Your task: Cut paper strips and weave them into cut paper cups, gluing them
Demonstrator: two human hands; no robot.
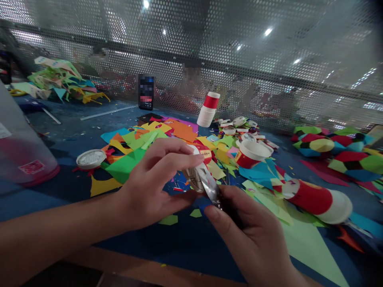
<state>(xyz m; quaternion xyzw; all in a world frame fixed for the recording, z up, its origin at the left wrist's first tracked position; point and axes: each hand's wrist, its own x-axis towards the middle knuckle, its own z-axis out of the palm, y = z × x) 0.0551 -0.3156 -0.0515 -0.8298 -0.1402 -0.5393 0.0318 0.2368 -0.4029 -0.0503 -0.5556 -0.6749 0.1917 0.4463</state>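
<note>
My left hand [155, 179] is closed on a cut-down paper cup [196, 179], fingers over its top and thumb below. The piece shows a red printed side and a pale round base. My right hand [251, 231] grips what look like scissors [211, 186], their silver blades lying against the cup piece. The handle is mostly hidden in my fingers. Beneath both hands, small green paper scraps [171, 219] lie on the blue tabletop [191, 247]. To the right, a red and white paper cup [314, 199] lies on its side, and a cut cup [251, 153] sits on coloured paper.
Coloured paper [131, 163] spreads across the middle. Stacked paper cups [209, 109] and a phone [146, 92] stand near the perforated metal screen [179, 40]. Several cut cup bases [239, 123] lie behind. Coloured paper shapes [335, 147] sit at right, a translucent container [26, 147] at left.
</note>
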